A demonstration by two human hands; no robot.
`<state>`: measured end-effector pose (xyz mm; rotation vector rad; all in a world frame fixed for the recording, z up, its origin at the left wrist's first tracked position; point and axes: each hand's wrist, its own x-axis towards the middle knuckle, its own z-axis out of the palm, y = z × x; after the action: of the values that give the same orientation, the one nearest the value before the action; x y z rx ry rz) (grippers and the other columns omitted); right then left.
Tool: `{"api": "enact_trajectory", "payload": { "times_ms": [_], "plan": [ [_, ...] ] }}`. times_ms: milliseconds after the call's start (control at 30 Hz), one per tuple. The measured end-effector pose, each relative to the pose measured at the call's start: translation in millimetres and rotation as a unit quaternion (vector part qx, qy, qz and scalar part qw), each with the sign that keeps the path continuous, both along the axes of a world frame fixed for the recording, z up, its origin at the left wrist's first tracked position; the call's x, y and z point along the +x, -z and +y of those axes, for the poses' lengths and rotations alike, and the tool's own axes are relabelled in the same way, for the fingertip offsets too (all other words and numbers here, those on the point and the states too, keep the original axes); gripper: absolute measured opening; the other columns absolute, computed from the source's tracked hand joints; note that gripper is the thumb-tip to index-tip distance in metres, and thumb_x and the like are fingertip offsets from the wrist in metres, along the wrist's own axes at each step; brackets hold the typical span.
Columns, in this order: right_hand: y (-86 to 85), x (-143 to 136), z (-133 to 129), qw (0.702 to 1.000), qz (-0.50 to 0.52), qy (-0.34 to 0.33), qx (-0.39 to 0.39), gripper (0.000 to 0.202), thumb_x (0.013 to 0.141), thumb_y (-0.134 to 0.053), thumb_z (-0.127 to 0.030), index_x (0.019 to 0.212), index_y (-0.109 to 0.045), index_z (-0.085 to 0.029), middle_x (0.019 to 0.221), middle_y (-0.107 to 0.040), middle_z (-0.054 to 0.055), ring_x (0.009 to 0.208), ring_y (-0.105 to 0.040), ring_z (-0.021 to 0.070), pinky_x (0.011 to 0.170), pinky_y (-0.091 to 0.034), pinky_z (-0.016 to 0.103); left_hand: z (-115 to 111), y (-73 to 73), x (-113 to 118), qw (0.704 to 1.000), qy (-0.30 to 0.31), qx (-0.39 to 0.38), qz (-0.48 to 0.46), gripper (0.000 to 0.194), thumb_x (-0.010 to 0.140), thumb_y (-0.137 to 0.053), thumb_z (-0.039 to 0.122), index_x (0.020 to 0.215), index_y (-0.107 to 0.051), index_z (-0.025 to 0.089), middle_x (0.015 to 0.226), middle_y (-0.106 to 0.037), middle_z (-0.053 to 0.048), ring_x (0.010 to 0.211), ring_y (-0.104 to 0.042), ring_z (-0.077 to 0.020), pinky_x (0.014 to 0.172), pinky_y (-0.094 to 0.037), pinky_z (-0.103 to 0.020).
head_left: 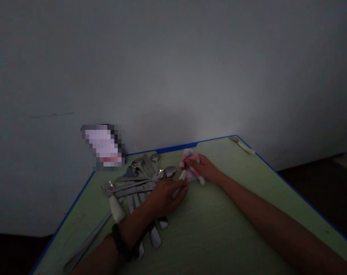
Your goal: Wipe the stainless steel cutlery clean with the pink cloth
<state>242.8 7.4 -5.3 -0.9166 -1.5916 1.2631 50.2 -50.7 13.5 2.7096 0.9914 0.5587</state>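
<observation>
My left hand [166, 194] is closed around a white-handled piece of cutlery [183, 175], whose far end goes into a cloth and is hidden. My right hand [205, 168] pinches that crumpled pink and white cloth [192, 153] around the end. Under and beside my left wrist lies a loose pile of metal cutlery. In it I see a spoon [155, 157], a fork [106, 190] and several flat metal handles [155, 237]. A thick white handle [116, 209] rests at the pile's left side. My left forearm covers part of the pile.
A pale green table [219, 229] with a blue edge stands against a grey wall [173, 68]. At its back left corner leans a phone-like object [103, 145], blurred out. A white-handled utensil, seemingly a fork [243, 146], lies at the back right corner.
</observation>
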Motion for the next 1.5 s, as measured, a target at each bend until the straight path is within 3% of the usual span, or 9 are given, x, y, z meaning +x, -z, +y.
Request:
{"api": "enact_trajectory", "payload": {
  "times_ms": [1500],
  "plan": [
    [-1.1,-1.1,-0.8,1.000,-0.004,0.016,0.005,0.030,0.079,-0.054,-0.042,0.090,-0.064,-0.017,0.086,-0.066,0.003,0.077,-0.060,0.0142,0.076,-0.046,0.028,0.1,-0.7,0.5,1.000,0.004,0.016,0.015,0.021,0.091,-0.037,0.028,0.087,-0.056,0.019,0.071,-0.062,-0.002,0.067,-0.058,-0.0157,0.064,-0.041,-0.026]
  ]
}}
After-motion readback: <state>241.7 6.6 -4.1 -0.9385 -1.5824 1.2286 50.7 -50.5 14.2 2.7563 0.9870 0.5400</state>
